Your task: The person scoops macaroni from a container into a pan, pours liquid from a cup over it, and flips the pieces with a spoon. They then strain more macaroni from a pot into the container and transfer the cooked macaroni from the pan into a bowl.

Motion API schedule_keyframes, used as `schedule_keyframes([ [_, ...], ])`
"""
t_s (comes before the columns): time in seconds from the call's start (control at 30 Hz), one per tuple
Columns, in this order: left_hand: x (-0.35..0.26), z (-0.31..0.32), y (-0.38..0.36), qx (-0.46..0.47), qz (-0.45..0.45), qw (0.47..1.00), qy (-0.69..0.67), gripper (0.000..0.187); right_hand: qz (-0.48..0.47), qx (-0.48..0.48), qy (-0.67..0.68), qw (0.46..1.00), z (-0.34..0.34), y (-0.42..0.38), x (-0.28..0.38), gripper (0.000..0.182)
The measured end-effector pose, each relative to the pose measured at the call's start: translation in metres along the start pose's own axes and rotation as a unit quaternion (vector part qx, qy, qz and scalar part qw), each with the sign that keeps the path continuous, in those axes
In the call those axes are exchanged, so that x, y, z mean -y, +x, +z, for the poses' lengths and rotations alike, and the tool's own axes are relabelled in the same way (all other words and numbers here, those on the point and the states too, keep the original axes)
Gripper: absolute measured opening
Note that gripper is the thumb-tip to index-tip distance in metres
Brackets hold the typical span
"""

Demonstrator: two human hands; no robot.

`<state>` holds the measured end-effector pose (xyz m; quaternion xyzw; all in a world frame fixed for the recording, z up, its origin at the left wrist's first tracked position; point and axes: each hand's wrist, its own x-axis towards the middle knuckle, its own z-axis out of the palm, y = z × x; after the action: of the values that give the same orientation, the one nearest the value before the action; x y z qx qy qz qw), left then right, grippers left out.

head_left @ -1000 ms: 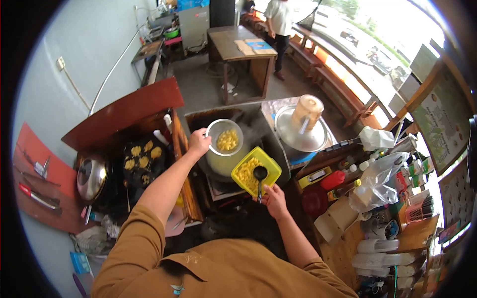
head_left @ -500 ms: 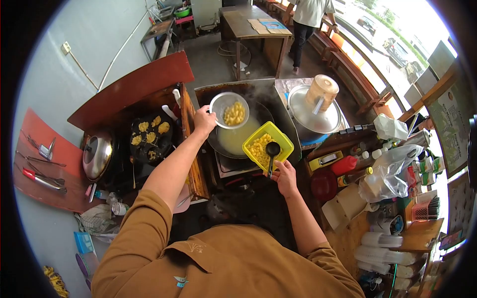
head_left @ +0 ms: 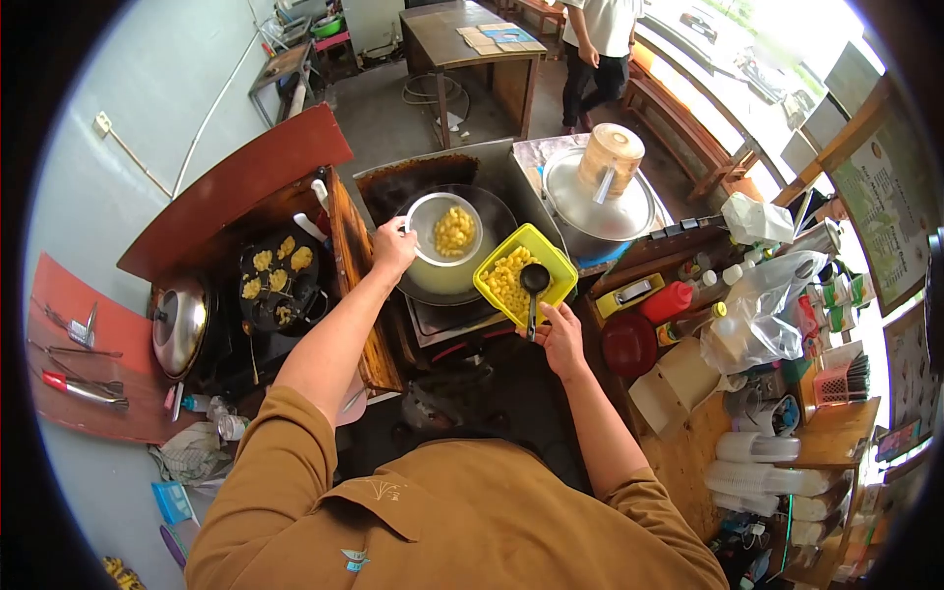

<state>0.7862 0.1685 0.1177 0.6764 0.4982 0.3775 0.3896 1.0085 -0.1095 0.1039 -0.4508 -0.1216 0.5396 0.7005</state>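
My left hand (head_left: 393,250) is closed on the handle of a round strainer (head_left: 421,218), which holds yellow pieces (head_left: 454,232). The strainer hangs over a large wok (head_left: 497,218) with cloudy liquid in it. To the right, my right hand (head_left: 560,339) grips the near edge of a yellow-green basket (head_left: 564,278) and the handle of a black ladle (head_left: 535,279). More yellow pieces (head_left: 503,285) lie in that basket, under and beside the ladle's bowl. The basket is tilted and close to the wok's right rim.
On the left, a dark pan (head_left: 264,311) holds several fritters beside a lidded pot (head_left: 180,329). A large pot (head_left: 629,218) with a wooden container on its lid stands at the back right. Beyond the stove a person (head_left: 598,49) stands near a table (head_left: 462,49).
The view has shifted a little, and most things sit slightly further left and higher. The strainer still hangs over the wok. The person in the background has turned and changed stance.
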Motion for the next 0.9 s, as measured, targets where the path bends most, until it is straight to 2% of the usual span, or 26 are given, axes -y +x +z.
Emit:
schedule_keyframes([
  [0.07,0.001,0.004,-0.001,-0.063,0.026,0.997,-0.021,0.021,-0.010,0.003,0.007,1.000,0.001,-0.003,0.002,0.017],
  [0.13,0.001,0.003,-0.001,-0.054,0.006,0.998,-0.039,0.021,-0.021,0.005,0.014,1.000,0.001,-0.002,0.003,0.018],
  [0.23,0.002,-0.001,-0.001,-0.018,0.030,0.999,0.025,0.022,-0.011,-0.003,-0.011,1.000,0.001,0.001,0.002,0.019],
  [0.33,-0.002,-0.002,0.001,-0.023,-0.017,0.998,-0.047,0.023,-0.003,-0.021,-0.038,0.999,0.003,0.006,0.002,0.020],
  [0.4,-0.002,-0.002,0.005,-0.065,0.059,0.996,0.001,0.023,0.004,-0.036,-0.062,0.997,0.004,0.011,0.001,0.022],
  [0.43,-0.002,-0.003,0.007,-0.067,0.058,0.996,0.001,0.023,0.005,-0.034,-0.062,0.997,0.004,0.014,0.001,0.022],
  [0.53,0.000,-0.003,0.008,-0.042,0.045,0.998,-0.013,0.024,0.023,-0.037,-0.091,0.995,0.006,0.017,0.001,0.025],
  [0.6,-0.003,-0.004,0.006,-0.061,0.031,0.997,-0.033,0.024,0.020,-0.045,-0.104,0.993,0.004,0.026,-0.004,0.026],
  [0.67,-0.004,-0.006,0.005,0.006,0.017,1.000,-0.024,0.024,0.025,-0.047,-0.107,0.993,0.005,0.030,-0.004,0.027],
  [0.9,-0.001,-0.009,0.010,-0.001,0.013,1.000,0.001,0.022,0.046,-0.063,-0.143,0.987,0.019,0.032,0.010,0.027],
])
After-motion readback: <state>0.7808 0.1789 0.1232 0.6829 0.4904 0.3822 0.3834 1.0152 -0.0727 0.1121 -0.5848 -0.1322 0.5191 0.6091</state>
